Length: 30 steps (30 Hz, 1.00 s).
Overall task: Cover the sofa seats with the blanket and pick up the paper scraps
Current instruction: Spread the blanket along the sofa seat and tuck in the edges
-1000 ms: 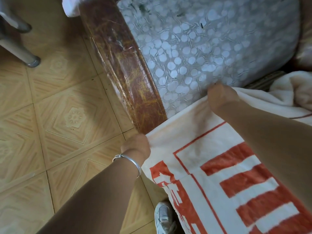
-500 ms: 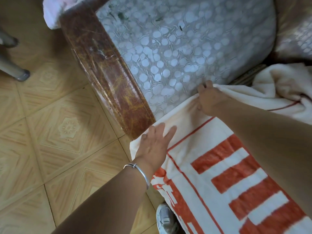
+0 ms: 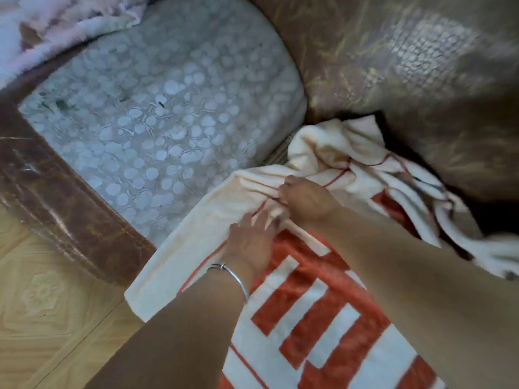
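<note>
A cream blanket (image 3: 196, 248) with a red-orange block pattern lies over the near sofa seat and bunches up against the backrest. My left hand (image 3: 250, 237), a silver bangle on its wrist, lies flat on the blanket with fingers spread. My right hand (image 3: 306, 200) pinches a fold of the blanket just beyond it. The neighbouring seat cushion (image 3: 157, 113), pale grey with a white pebble pattern, is bare and carries a few small dark specks. No paper scraps are plainly visible.
The brown leather sofa front edge (image 3: 56, 197) runs along the left, and the brown patterned backrest (image 3: 407, 74) rises at the right. A fluffy pinkish-white cloth (image 3: 56, 21) lies at the top left. Tan patterned floor tiles (image 3: 42, 304) fill the lower left.
My view has swung right, toward the backrest. My left hand slid from the blanket's corner inward beside my right hand, which now gathers a fold farther back on the seat.
</note>
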Each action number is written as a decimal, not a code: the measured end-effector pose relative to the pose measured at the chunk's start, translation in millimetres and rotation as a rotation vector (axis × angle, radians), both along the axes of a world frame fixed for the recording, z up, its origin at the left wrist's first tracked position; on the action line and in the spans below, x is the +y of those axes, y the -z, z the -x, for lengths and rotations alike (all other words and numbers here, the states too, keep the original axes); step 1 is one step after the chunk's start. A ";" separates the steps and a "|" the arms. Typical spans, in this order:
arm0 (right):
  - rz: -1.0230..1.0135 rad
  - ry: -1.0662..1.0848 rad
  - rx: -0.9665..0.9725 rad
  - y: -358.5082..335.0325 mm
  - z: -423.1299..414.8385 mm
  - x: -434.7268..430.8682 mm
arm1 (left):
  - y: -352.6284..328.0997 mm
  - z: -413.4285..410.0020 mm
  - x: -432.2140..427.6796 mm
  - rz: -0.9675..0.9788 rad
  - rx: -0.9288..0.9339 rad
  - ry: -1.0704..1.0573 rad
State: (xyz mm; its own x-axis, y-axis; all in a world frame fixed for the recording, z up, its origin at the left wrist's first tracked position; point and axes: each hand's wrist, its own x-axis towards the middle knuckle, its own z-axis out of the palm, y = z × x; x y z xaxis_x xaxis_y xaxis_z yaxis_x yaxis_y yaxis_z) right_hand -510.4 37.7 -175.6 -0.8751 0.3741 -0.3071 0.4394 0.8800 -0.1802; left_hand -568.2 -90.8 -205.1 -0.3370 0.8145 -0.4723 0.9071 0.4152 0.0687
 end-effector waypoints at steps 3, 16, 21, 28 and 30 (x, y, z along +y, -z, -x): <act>0.012 0.058 -0.032 -2.4 -43.2 21.9 | 2.0 -9.1 30.4 0.171 0.031 -0.177; -0.295 0.790 -0.202 14.7 -182.7 110.0 | -12.7 -74.5 179.0 -0.279 0.000 0.271; -0.110 0.892 -0.309 21.9 -196.4 123.6 | -2.7 -68.6 232.6 -0.197 0.044 0.324; -0.106 1.011 0.069 1.4 -171.7 154.3 | -10.8 -5.8 272.0 -0.195 0.150 0.021; -0.059 0.937 0.168 -0.8 -163.3 162.4 | -10.2 17.1 286.2 -0.234 0.185 -0.107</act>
